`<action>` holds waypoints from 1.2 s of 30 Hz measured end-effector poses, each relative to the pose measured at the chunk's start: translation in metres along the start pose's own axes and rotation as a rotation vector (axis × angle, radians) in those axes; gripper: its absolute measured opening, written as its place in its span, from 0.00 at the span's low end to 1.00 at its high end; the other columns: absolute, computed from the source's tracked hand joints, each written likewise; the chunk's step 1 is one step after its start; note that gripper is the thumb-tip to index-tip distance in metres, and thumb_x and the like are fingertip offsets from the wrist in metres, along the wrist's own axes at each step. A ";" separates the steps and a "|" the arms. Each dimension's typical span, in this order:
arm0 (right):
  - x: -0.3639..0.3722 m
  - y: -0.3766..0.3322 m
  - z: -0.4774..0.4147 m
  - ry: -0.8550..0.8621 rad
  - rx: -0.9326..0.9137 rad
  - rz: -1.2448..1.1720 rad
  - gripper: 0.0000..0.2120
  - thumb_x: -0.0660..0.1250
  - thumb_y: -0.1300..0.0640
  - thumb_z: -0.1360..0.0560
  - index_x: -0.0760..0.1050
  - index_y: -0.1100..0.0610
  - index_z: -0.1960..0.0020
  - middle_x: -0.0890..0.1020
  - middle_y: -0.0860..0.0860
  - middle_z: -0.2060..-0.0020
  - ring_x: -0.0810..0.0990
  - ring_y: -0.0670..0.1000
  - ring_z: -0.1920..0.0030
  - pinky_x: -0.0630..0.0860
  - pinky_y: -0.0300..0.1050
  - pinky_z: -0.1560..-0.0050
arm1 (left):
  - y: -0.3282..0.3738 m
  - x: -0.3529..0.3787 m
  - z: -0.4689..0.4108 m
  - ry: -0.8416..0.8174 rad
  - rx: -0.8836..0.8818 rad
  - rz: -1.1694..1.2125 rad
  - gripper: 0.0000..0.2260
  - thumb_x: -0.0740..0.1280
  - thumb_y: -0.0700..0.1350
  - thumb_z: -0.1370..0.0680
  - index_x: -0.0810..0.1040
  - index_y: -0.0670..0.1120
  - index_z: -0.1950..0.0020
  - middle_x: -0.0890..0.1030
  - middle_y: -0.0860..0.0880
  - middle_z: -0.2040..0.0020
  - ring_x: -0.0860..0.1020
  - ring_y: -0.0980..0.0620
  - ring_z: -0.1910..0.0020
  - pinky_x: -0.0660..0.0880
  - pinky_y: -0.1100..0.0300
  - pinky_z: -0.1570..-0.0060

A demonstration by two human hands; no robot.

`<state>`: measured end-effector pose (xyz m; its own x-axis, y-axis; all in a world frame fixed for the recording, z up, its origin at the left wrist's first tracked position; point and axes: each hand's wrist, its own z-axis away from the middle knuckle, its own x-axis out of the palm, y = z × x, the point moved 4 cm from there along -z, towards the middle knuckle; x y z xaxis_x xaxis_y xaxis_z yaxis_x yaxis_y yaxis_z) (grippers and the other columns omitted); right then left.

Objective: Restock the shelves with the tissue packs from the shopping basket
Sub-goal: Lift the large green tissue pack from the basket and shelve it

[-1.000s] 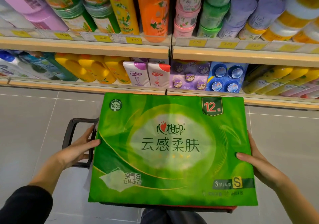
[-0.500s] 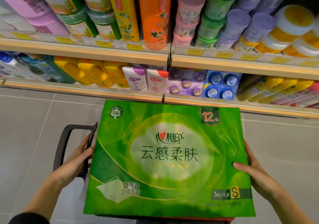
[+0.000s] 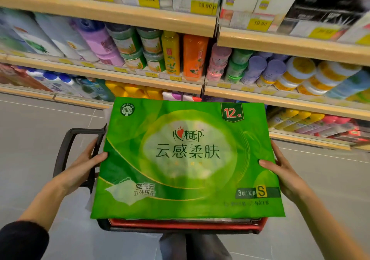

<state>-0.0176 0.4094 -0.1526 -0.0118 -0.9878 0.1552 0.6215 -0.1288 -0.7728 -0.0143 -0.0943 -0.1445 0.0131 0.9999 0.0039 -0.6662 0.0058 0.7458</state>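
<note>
A large green tissue pack [image 3: 188, 159] with white and gold print lies flat in front of me, held between both hands. My left hand [image 3: 84, 163] grips its left edge, thumb on top. My right hand [image 3: 284, 171] grips its right edge, thumb on top. Just under the pack's near edge shows the red rim of the shopping basket [image 3: 180, 224], most of it hidden by the pack. The basket's dark handle [image 3: 64, 151] sticks out to the left, behind my left hand.
Wooden shelves [image 3: 140, 22] run across the view, packed with bottles, tubs and boxes behind yellow price tags. An orange bottle [image 3: 193, 57] stands mid-shelf just above the pack. The lowest shelf edge [image 3: 300, 139] lies to the right. Grey tiled floor [image 3: 30, 139] surrounds the basket.
The view has tilted upward, bringing a higher shelf with boxes into sight. The pack sits slightly higher relative to the basket, whose red rim now shows. Both hands keep their grip on the pack's edges.
</note>
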 end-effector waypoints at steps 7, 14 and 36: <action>0.060 -0.128 0.064 -0.092 -0.130 0.007 0.56 0.83 0.47 0.58 0.64 0.38 0.33 0.72 0.47 0.34 0.78 0.47 0.43 0.79 0.40 0.60 | 0.089 -0.031 0.115 0.096 0.119 0.038 0.55 0.76 0.65 0.47 0.52 0.61 0.26 0.64 0.51 0.27 0.67 0.45 0.31 0.60 0.41 0.31; 0.136 -0.248 0.131 -0.226 -0.279 0.072 0.59 0.82 0.47 0.59 0.63 0.45 0.31 0.74 0.46 0.35 0.78 0.46 0.43 0.79 0.38 0.59 | 0.145 -0.067 0.239 0.253 0.307 0.202 0.46 0.73 0.61 0.39 0.55 0.58 0.26 0.64 0.51 0.26 0.68 0.48 0.32 0.61 0.43 0.31; 0.553 -0.264 0.177 -0.659 -0.334 0.255 0.40 0.81 0.48 0.57 0.74 0.46 0.46 0.85 0.43 0.60 0.84 0.44 0.61 0.78 0.36 0.67 | 0.101 -0.357 0.461 0.862 0.414 0.445 0.30 0.60 0.49 0.22 0.48 0.53 0.24 0.62 0.46 0.25 0.69 0.45 0.33 0.67 0.51 0.43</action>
<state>-0.0497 -0.0878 0.2461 0.6320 -0.7485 0.2007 0.2726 -0.0276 -0.9617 0.2573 -0.4559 0.2370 -0.8126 0.5825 -0.0205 -0.1719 -0.2060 0.9633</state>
